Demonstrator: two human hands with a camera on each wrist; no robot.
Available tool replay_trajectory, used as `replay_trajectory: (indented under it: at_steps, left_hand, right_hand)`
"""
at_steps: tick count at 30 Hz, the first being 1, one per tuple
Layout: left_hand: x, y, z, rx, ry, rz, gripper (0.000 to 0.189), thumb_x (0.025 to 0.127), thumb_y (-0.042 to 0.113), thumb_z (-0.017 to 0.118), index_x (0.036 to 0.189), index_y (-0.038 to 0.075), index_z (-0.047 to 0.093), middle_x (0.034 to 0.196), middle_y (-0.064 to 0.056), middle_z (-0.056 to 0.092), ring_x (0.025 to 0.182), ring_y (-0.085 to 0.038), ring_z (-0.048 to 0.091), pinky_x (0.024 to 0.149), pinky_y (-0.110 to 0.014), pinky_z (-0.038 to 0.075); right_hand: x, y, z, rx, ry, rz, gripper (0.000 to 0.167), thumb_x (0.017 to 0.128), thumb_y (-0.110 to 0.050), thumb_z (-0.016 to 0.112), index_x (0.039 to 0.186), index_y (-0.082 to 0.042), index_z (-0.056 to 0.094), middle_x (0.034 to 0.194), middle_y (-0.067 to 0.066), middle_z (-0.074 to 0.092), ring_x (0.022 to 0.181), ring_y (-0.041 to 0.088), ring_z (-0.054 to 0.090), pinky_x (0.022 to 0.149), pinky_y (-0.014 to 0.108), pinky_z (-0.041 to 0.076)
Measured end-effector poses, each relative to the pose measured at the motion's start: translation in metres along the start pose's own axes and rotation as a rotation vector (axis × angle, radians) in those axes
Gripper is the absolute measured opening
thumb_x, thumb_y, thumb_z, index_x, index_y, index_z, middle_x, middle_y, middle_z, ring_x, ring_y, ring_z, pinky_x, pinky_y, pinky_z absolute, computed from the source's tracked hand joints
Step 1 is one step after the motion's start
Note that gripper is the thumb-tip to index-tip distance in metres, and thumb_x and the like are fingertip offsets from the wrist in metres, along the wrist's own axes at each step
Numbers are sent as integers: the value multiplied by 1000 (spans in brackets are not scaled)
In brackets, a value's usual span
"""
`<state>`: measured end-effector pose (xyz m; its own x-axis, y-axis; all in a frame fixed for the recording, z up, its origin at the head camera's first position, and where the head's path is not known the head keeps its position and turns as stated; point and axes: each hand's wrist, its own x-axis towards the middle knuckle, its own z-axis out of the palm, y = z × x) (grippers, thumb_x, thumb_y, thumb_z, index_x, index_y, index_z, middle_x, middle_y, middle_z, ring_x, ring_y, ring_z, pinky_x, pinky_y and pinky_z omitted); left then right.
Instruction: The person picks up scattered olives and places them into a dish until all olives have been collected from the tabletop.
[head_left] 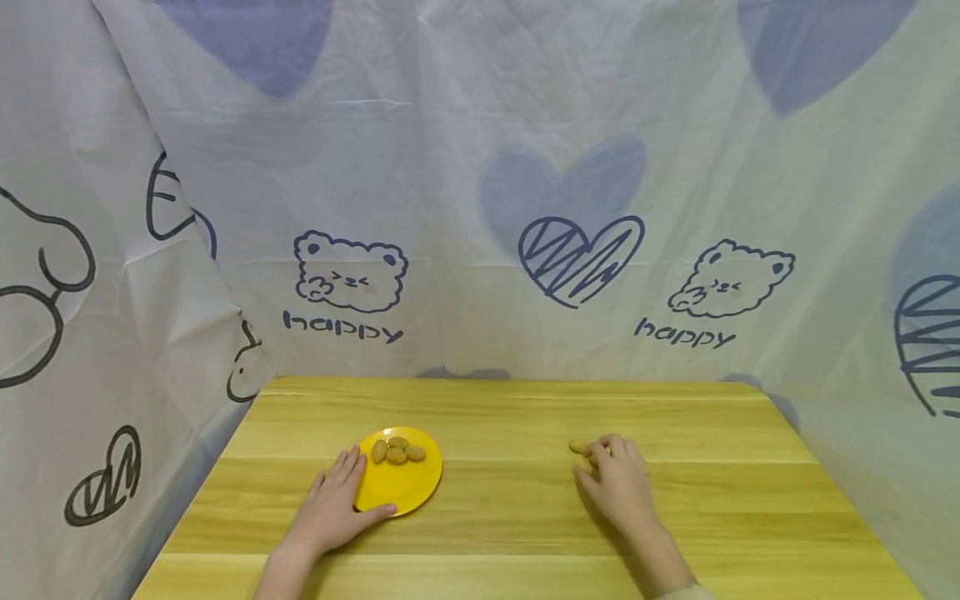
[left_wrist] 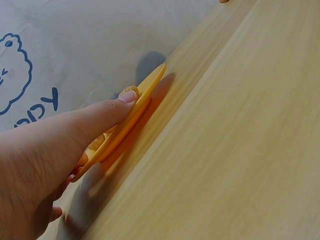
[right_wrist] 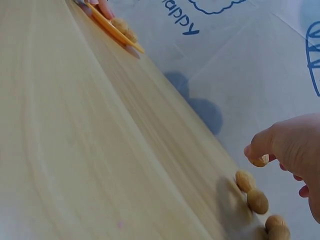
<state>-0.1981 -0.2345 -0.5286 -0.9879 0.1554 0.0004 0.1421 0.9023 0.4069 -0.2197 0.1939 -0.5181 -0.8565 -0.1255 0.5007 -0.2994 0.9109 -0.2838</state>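
A round yellow plate point(head_left: 401, 492) lies on the left part of the table, with several tan, walnut-like nuts point(head_left: 397, 456) grouped toward its far side. My left hand point(head_left: 330, 508) holds the plate at its left and near edge; in the left wrist view the thumb point(left_wrist: 107, 110) lies over the rim. Off to the right, my right hand point(head_left: 618, 483) pinches one nut point(right_wrist: 260, 161) between thumb and fingers. Loose nuts point(right_wrist: 257, 201) are on the table beneath and beside it. In the head view the right hand hides most of them.
The wooden table point(head_left: 510, 525) has a stretch of bare boards between the plate and the loose nuts. A white cloth point(head_left: 465, 317) printed with hearts and bears hangs behind the table and along both sides.
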Motion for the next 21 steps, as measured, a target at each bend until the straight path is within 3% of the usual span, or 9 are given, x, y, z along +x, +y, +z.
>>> replay_trajectory:
  at_steps: [13,21]
  left_hand:
    - [-2,0,0,5,15,2,109,80,76,54,151,-2,29,162,-19,18,150,-39,16,118,-66,12]
    - [-1,0,1,12,12,2,110,80,78,53,151,-2,29,162,-18,18,151,-38,16,118,-66,14]
  right_hand:
    - [14,-23,3,8,38,-77,23,76,-22,83,92,-11,70,96,6,58,87,25,51,73,36,43]
    - [22,-39,7,41,42,-113,24,76,-22,84,91,-12,68,97,6,58,89,25,51,75,38,43]
